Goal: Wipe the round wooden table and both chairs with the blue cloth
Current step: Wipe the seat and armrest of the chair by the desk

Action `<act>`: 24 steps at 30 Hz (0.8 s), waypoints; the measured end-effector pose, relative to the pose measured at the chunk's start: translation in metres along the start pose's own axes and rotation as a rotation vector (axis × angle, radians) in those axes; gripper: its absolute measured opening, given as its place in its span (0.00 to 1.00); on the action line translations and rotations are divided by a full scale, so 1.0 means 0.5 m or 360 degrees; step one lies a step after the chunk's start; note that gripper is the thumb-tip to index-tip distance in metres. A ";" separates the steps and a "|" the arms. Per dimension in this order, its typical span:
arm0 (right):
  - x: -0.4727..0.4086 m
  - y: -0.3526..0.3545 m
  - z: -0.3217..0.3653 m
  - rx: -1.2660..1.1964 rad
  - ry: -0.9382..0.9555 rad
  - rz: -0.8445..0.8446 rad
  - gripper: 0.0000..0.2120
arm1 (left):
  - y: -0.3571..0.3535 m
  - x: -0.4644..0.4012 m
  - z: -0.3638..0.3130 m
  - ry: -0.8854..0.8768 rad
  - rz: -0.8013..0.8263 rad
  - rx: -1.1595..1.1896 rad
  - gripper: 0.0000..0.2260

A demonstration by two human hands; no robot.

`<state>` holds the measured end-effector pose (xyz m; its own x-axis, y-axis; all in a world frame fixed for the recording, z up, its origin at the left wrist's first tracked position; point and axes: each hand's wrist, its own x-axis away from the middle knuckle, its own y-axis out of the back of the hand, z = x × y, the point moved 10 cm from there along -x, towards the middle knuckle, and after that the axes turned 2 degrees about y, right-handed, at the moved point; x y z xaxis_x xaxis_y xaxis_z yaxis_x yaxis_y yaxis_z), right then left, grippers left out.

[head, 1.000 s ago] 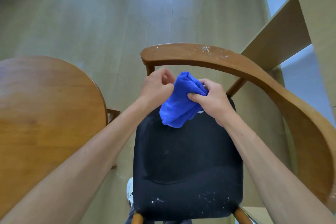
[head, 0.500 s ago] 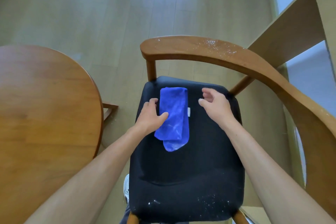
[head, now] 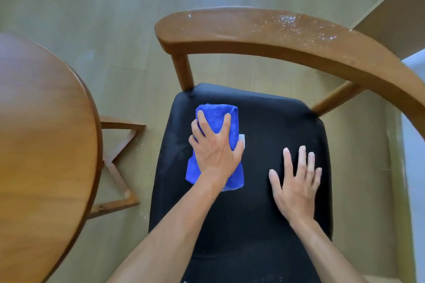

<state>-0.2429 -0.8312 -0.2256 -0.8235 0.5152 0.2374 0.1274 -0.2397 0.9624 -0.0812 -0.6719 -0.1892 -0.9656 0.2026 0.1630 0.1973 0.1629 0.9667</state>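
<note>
The folded blue cloth (head: 216, 117) lies flat on the black seat (head: 257, 225) of a wooden chair, toward the seat's back left. My left hand (head: 215, 148) presses down on the cloth with fingers spread and straight. My right hand (head: 295, 181) lies flat on the bare seat to the right of the cloth, fingers extended, holding nothing. The chair's curved wooden backrest (head: 264, 32) arcs over the top and right and carries white specks and dust. The round wooden table (head: 39, 145) fills the left side.
The table's wooden base struts (head: 119, 161) show on the floor between table and chair. A light wooden panel (head: 395, 20) leans at the upper right. Pale plank floor (head: 115, 18) spreads behind the chair.
Both hands held the bunched cloth above the seat, then laid it folded on the seat. Now my left hand sits on top of it and my right hand has flattened onto the seat.
</note>
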 end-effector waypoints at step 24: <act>0.004 0.003 -0.009 -0.0007 -0.0017 -0.0374 0.31 | 0.034 0.146 0.325 0.0035 -0.0292 0.0561 0.14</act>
<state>-0.2470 -0.8343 -0.2244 -0.8244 0.5659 0.0082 -0.0696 -0.1157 0.9908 -0.1210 -0.4973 -0.1930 -0.9928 0.1194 0.0015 0.0635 0.5168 0.8537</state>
